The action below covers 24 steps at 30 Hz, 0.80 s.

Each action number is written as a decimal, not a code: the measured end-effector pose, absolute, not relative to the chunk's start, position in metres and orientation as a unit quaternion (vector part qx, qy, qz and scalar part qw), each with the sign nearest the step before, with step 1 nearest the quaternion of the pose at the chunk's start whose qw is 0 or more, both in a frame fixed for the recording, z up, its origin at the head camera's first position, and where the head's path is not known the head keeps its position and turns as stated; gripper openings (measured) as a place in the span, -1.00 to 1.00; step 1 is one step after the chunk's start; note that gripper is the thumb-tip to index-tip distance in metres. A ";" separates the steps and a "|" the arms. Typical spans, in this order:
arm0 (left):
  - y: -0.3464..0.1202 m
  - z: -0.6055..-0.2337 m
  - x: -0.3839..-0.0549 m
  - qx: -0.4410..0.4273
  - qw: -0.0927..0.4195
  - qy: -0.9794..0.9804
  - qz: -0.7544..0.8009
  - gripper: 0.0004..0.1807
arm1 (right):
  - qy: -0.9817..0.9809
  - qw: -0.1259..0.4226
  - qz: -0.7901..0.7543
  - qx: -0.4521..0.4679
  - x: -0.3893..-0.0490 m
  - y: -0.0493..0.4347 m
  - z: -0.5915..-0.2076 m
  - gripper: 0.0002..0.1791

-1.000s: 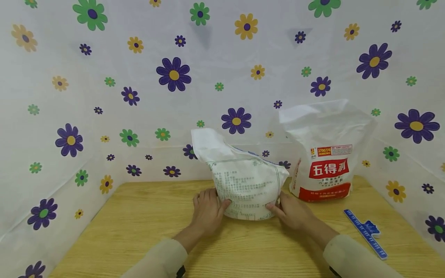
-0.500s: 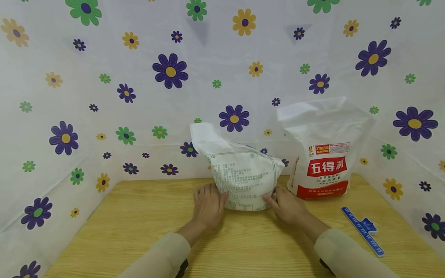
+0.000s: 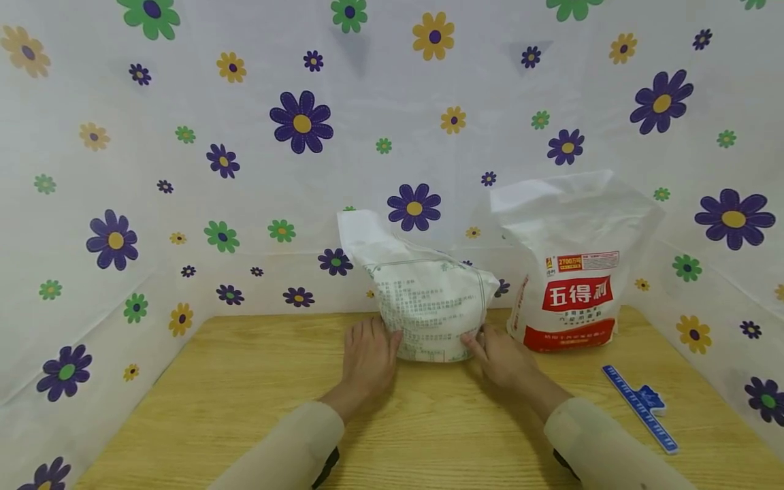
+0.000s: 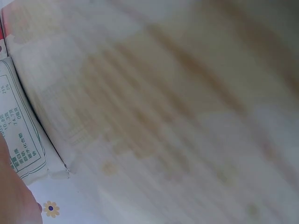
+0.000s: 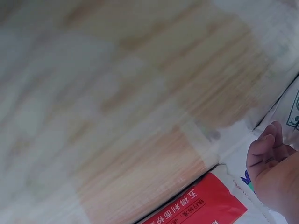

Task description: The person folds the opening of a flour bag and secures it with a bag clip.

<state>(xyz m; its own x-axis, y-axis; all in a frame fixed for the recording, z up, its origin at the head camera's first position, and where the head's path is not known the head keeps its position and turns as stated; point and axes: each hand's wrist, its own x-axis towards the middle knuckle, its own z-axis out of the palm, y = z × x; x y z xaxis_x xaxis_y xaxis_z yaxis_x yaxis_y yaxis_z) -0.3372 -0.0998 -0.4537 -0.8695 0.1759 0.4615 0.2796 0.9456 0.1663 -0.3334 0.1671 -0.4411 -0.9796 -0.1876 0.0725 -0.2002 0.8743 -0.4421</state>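
My sleeved forearms stretched forward, angled inward, wrists bare. My left hand gripped, back upward, thumb on the inner side. My right hand gripped too, fingers curled, thumb pointing leftward.

A bulging, soft white bag with green print stands between the left hand and right hand — its top slanting up above the left.

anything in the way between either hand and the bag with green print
Nothing visible does: the left hand and right hand touch the green-printed bag at its sides. The red-labelled bag and blue clip are to the right.
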 end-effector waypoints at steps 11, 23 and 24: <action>-0.096 -0.456 -0.347 -0.101 0.229 -0.960 -0.125 -0.36 | -0.968 0.044 0.229 0.093 -0.345 0.165 -0.444 -0.01; -0.093 -0.449 -0.355 -0.073 0.200 -0.971 -0.113 -0.34 | -0.976 0.032 0.204 0.066 -0.354 0.159 -0.442 0.03; -0.092 -0.449 -0.356 -0.073 0.203 -0.970 -0.110 -0.35 | -0.977 0.032 0.201 0.064 -0.354 0.158 -0.442 0.02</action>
